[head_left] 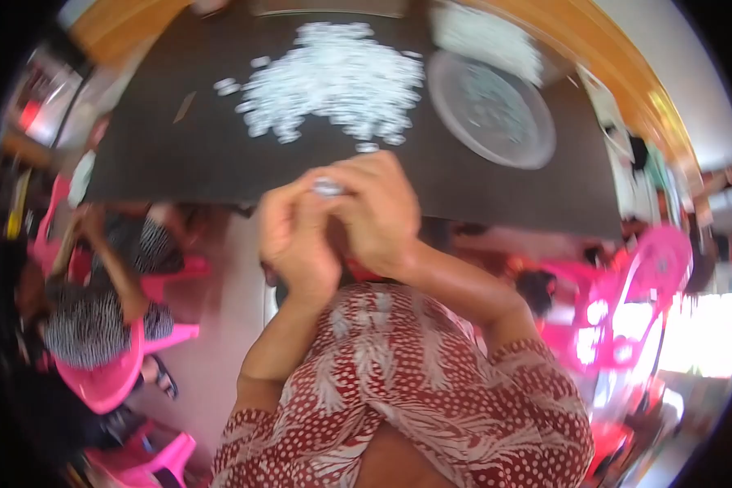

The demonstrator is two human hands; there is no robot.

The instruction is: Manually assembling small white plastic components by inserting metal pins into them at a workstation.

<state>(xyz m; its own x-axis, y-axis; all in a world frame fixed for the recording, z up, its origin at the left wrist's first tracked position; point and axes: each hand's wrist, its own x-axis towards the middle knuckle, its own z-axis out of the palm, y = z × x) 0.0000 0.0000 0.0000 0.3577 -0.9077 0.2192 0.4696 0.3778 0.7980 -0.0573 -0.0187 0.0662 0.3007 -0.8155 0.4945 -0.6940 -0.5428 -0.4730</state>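
Observation:
My left hand (294,236) and my right hand (380,210) meet just in front of the table's near edge, fingers bent and pressed together. Between their fingertips sits a small shiny whitish piece (327,188), too blurred to name more exactly. Beyond my hands a broad heap of small white pieces (333,77) spreads over the dark table (159,154). To its right stands a round translucent tray (535,146) holding small greyish pieces (496,102).
A whitish bundle (484,37), perhaps bagged, lies behind the tray. A thin brown strip (185,107) rests at the table's left. Another person (98,317) sits on a pink chair (110,381) at the left; more pink chairs (659,268) stand at the right.

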